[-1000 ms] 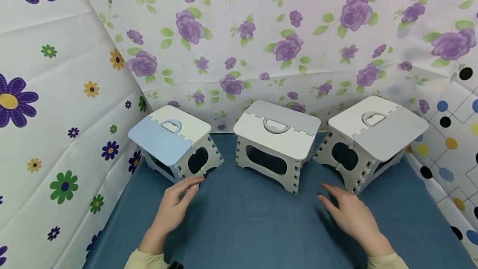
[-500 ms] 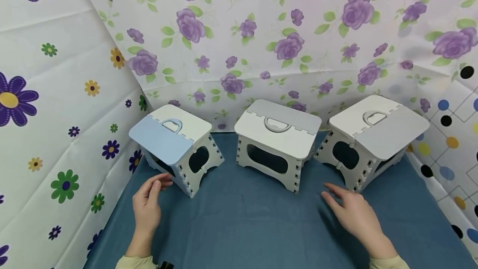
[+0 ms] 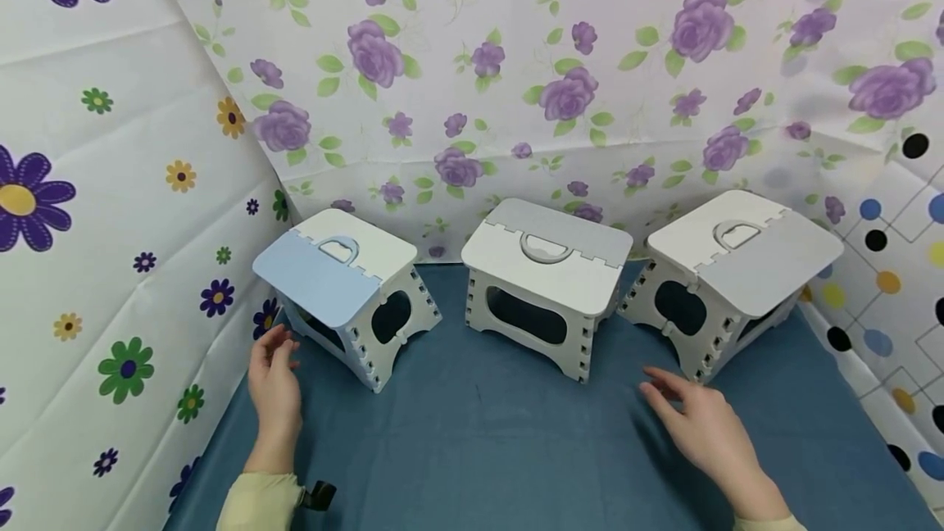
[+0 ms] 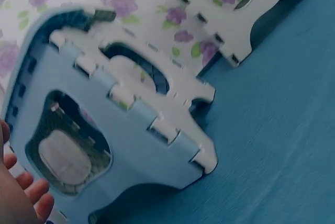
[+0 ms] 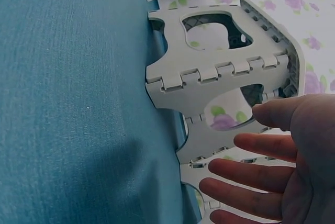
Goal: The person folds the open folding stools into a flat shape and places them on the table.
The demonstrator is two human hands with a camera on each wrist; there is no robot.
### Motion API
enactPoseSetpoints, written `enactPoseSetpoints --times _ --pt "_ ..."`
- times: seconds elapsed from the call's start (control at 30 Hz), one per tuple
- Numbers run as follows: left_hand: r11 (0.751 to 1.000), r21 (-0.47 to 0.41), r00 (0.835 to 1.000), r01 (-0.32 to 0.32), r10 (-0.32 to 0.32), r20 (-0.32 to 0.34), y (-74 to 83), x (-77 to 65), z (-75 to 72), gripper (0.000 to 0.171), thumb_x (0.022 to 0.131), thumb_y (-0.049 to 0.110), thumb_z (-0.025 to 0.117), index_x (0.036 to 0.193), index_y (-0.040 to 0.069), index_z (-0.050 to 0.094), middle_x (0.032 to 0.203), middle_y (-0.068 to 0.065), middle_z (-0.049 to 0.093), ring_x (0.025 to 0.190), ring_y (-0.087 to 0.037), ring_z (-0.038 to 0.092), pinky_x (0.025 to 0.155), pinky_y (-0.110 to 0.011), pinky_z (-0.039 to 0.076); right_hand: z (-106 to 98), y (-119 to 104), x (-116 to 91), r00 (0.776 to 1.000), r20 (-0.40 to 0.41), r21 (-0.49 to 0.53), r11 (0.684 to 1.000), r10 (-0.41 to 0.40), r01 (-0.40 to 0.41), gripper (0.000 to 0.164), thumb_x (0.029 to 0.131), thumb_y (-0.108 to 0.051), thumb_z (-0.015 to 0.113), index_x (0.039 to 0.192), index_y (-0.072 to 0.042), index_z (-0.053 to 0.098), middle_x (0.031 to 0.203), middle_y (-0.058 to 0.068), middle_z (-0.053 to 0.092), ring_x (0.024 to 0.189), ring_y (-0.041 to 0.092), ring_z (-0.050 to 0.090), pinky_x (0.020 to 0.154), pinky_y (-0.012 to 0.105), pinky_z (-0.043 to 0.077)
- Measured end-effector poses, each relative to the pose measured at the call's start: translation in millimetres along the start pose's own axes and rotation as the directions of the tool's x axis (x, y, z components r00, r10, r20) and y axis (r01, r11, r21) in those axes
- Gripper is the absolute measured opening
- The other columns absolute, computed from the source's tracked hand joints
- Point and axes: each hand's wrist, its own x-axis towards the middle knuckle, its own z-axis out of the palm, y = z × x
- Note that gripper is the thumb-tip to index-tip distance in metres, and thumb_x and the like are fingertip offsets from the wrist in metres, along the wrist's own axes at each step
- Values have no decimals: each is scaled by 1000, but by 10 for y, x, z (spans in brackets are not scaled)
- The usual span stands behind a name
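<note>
Near the left edge of the surface point(image 3: 472, 457), hovering with the left hand point(image 3: 274, 388) just beside the near left side of the blue stool point(image 3: 317, 277), loosely bending released fingers point(image 4: 44, 205) and pointing them toward the far side; being unable to tell about any touching. Near the right, hovering with the right hand point(image 3: 704, 424) close in front of the right stool point(image 3: 774, 260), spreading released fingers slightly and pointing them toward the far left; again being unable to tell about contact. Between both hands but farther off, seeing the middle stool point(image 3: 516, 269), standing between the other two, showing a white near half and a grey far half on top. Finding all three upright, turned at different angles, with handles point(image 3: 547, 259) set in their tops. At the far side, seeing a rose cloth point(image 3: 472, 39) hanging behind the stools; to the left, a daisy cloth point(image 3: 125, 211); to the right, a dotted cloth point(image 3: 914, 301). Wearing pale yellow sleeves point(image 3: 258, 502), with a black strap point(image 3: 319, 496) showing beside the left one.
</note>
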Motion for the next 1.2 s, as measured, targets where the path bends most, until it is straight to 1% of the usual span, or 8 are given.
enactPoseSetpoints --times 0.13,0.23,0.4,0.6,0.73,0.93,1.1,1.2 --pt "988 123 995 96 -97 2 -75 278 19 54 115 31 42 163 7 38 164 -15 37 140 -27 44 110 -43 40 5 -2 2 1000 7 16 1000 4 -4 66 109 -62 53 144 -9 68 123 15 76 103 34 75 85 59 58" --pt "975 190 992 118 -126 30 -174 520 -6 63 114 34 43 168 7 27 172 -18 26 152 -37 34 122 -55 33 -15 -7 4 1000 7 22 1000 -3 3 68 108 -64 52 145 -9 67 123 14 76 105 34 75 87 60 57" --pt "965 236 987 116 -138 78 -312 762 -120 73 112 29 49 171 5 13 175 -22 17 159 -41 22 128 -56 21 -26 7 -39 1000 16 31 999 7 -7 69 108 -65 51 147 -10 66 124 13 76 106 34 74 87 60 57" --pt "955 277 979 109 -152 135 -346 873 -124 81 111 32 52 172 8 6 176 -23 15 161 -42 17 127 -58 22 -21 74 -91 999 34 40 999 22 -23 66 108 -62 53 147 -10 66 125 12 76 106 33 75 86 57 58" --pt "945 315 977 83 -140 161 -368 919 -56 77 112 34 51 172 7 10 172 -27 24 157 -46 27 122 -61 31 -29 103 -96 999 36 35 999 29 -30 71 107 -67 52 147 -11 67 126 12 76 106 32 75 87 56 58" --pt "920 389 984 49 -111 138 -413 974 22 66 114 26 51 170 4 24 166 -29 34 151 -48 37 117 -62 38 -44 112 -76 999 30 37 999 16 -17 76 105 -72 49 147 -11 67 127 11 75 106 32 75 87 57 59" --pt "883 470 985 -10 -73 157 -402 1027 85 65 114 24 50 169 3 24 164 -32 37 149 -51 38 117 -65 36 -67 102 -63 1000 16 32 999 6 -7 68 108 -64 53 146 -10 67 127 12 76 105 32 75 84 56 59" --pt "877 479 983 -37 -54 174 -385 1048 133 64 115 21 49 169 2 23 163 -33 37 150 -52 37 118 -65 35 -80 99 -60 1000 7 27 1000 3 -3 66 108 -62 53 146 -9 67 125 12 76 104 32 75 83 56 59"
